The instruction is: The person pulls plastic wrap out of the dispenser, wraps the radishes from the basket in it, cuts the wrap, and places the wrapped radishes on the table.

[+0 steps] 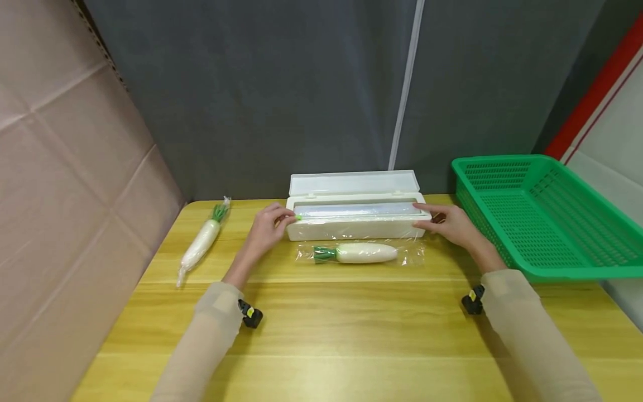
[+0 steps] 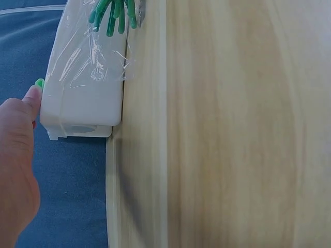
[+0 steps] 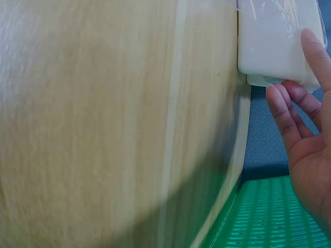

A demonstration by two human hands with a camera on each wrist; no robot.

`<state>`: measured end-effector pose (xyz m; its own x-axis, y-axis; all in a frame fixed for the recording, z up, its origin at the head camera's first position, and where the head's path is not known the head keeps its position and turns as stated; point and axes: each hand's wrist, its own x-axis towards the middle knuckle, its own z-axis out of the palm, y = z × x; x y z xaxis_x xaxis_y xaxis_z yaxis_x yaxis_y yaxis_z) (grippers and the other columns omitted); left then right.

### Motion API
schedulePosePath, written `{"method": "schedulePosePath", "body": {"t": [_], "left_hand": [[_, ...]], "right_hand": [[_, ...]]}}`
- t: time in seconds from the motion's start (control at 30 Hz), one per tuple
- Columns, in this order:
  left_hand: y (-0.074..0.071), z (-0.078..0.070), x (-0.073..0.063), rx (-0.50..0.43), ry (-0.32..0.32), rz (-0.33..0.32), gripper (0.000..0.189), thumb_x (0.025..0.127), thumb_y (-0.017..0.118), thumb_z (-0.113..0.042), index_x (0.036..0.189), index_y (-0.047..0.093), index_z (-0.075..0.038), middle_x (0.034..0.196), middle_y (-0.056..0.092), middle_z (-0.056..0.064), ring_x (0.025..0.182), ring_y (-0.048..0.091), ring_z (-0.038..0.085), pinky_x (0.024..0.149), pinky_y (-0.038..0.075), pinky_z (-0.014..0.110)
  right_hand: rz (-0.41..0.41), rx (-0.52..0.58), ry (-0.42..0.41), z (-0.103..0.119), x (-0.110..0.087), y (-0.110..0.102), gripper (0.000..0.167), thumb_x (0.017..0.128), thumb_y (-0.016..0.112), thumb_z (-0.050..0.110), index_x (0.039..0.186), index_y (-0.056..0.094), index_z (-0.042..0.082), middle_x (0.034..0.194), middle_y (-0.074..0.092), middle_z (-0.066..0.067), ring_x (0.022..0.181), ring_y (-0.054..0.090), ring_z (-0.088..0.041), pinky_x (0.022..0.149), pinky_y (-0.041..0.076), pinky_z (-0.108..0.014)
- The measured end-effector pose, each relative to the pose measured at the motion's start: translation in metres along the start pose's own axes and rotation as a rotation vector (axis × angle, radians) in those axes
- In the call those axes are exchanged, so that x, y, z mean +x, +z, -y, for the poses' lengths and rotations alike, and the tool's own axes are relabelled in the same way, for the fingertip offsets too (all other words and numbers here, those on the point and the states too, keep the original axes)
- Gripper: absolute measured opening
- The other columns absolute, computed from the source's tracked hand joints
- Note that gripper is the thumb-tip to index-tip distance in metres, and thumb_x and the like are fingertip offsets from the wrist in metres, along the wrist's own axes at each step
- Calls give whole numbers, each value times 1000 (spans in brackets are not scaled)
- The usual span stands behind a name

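Observation:
A white cling film dispenser box stands at the table's back edge, its lid raised behind it and a film roll inside. At its left end my left hand pinches a small green slider knob between thumb and fingers. My right hand grips the right end, the thumb lying against the box and the other fingers around the end. Clear film hangs over the front onto the table. On this film lies a white radish, green stalks to the left.
Another radish, wrapped in film with twisted ends, lies at the table's left. A green perforated basket stands at the right, close by my right forearm. Behind the table hangs a dark grey curtain. Bare wood spans the front.

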<state>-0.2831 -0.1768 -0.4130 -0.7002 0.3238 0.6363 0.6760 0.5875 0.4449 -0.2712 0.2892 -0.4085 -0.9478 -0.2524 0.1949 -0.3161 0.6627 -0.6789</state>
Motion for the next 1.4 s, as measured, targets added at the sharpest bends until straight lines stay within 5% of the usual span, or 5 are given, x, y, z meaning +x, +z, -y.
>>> {"method": "schedulePosePath", "body": {"t": [0.47,1.13,1.4], "left_hand": [[-10,4,-6,43,51,-54,6,86,78,2,91,76,3,80,62,7,66,50,16,58,41,24],[-9,4,-11,-1,-52,-70,4,89,76,-2,91,77,2,82,63,9,68,49,18,60,39,24],[-9,1,-12,1,-59,-79,6,89,77,-3,93,76,2,80,61,7,68,49,18,60,40,26]], "right_hand": [[-7,-4,3,2,2,2,54,91,78,32,140,62,16,93,63,-13,79,63,-23,65,50,-23],[0,-29,21,6,-3,2,54,92,76,33,142,60,18,95,66,-13,80,61,-26,66,48,-25],[22,-85,20,15,-5,-2,58,92,75,37,144,58,17,82,56,-8,74,52,-23,61,40,-29]]}}
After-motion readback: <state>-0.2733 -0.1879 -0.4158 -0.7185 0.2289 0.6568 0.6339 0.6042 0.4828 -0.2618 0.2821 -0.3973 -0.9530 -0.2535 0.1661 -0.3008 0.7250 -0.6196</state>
